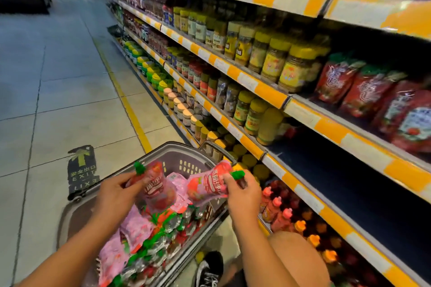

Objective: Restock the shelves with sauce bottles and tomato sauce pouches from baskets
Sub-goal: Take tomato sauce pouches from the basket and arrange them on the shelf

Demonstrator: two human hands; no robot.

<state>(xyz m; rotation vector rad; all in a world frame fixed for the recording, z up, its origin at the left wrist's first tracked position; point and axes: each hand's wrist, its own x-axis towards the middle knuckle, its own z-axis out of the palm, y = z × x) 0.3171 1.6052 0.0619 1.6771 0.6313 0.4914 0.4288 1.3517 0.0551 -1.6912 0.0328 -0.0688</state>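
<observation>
Both bare forearms reach forward and slightly inward from the bottom of the view. The left hand [116, 196] is held palm down, its fingers [130, 180] curled and pinching the neck of a pouch [155, 190] just beyond them. The right hand [243, 191] sits level with it and a little apart, its fingers [229, 182] wrapped round the capped end of a second pouch [211, 183] that extends leftward from them. A bent bare knee [296, 261] shows below the right forearm.
</observation>
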